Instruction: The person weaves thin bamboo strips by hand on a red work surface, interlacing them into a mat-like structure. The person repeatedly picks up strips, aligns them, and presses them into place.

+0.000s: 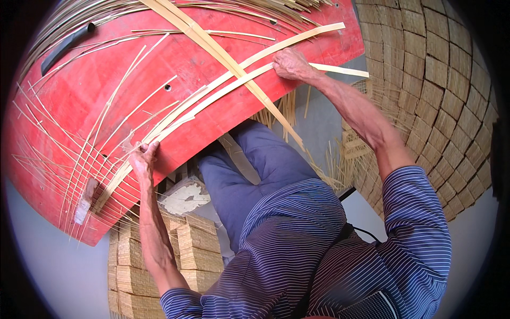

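Note:
A long pale bamboo strip (228, 89) lies across the red board, its right end jutting past the board's edge. My right hand (292, 64) is closed round that strip near the right end. Toward the lower left, my left hand (143, 160) pinches bamboo strips between thumb and fingers, beside an open weave of thin splints (87, 154). Just beyond the held strip runs a second wide strip (297, 39). Another flat strip (212, 47) crosses both diagonally and hangs over the near edge toward my lap. A small block with a white part (85, 204) rests on the weave's lower corner.
The red board (196, 64) slopes over my knees. At its far left lies a dark curved tool (66, 49), near bundles of thin splints (244, 6). Stacked woven bamboo pieces stand right (441, 80) and lower left (138, 271). Loose splints (334, 165) poke out beside my right thigh.

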{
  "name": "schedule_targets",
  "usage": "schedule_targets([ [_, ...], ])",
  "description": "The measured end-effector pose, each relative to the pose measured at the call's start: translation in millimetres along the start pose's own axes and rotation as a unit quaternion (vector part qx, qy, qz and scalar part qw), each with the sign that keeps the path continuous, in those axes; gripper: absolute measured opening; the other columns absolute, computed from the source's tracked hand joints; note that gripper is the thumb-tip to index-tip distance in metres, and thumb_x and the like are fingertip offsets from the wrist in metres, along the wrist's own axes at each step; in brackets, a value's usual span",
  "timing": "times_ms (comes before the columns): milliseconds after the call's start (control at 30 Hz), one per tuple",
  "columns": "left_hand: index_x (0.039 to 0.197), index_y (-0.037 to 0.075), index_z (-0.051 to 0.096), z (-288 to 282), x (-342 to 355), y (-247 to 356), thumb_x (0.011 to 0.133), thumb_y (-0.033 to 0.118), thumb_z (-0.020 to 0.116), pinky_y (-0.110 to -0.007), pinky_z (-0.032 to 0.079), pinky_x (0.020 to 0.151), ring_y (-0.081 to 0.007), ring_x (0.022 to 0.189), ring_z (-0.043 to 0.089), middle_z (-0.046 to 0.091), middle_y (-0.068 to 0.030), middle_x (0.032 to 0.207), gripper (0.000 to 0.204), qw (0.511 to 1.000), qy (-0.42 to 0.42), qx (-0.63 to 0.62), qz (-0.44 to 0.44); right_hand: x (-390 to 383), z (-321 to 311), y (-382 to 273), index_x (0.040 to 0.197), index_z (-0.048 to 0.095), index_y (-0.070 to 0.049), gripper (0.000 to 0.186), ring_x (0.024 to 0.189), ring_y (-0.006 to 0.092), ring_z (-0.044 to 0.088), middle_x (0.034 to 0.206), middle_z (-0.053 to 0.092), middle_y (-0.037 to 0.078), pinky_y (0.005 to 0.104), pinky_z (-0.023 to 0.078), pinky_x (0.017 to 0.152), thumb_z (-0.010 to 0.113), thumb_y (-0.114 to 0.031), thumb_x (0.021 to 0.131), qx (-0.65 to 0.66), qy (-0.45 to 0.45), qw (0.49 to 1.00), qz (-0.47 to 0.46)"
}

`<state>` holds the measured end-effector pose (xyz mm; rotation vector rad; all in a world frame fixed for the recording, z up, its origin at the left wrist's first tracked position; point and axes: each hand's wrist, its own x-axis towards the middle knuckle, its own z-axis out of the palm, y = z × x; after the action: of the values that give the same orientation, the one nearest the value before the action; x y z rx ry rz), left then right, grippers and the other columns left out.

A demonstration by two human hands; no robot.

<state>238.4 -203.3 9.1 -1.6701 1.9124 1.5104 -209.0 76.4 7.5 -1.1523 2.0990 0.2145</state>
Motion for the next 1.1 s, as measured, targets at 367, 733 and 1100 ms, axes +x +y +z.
schedule_targets([
  [367,0.071,0.009,0.048,1.3,1.8,-1.1,0.083,0.02,0.08,-0.026,0.041,0.047,-0.0088,0.052,0.047,0.047,0.0014,0.062,0.037,1.0,0.006,0.014,-0.01,-8.6,-7.8,-44.5,0.084,0.071,0.002,0.023,0.084,0.037,0.072,0.086,0.07,0.026,0.047,0.057,0.074,0.059,-0.014,0.073,0.056,0.091,0.986,0.13],
  [733,0.069,0.008,0.05,-0.2,8.8,-19.2,0.083,0.027,0.082,-0.025,0.043,0.048,-0.0101,0.051,0.05,0.053,-0.0015,0.062,0.039,0.999,-0.006,-0.037,0.001,-7.7,-49.5,75.0,0.073,0.066,0.0,0.027,0.055,0.0187,0.058,0.057,0.058,0.007,0.0348,0.046,0.054,0.063,-0.024,0.086,0.199,-0.122,0.971,-0.05],
  [1100,0.075,0.009,0.05,1.9,10.9,-20.7,0.083,0.024,0.082,-0.024,0.046,0.046,-0.0087,0.054,0.048,0.05,0.0008,0.065,0.036,1.0,-0.011,-0.013,-0.006,-13.1,-58.1,172.6,0.076,0.069,-0.005,0.023,0.071,0.0267,0.065,0.069,0.066,0.01,0.0409,0.049,0.069,0.066,-0.027,0.084,0.04,-0.076,0.991,0.105],
])
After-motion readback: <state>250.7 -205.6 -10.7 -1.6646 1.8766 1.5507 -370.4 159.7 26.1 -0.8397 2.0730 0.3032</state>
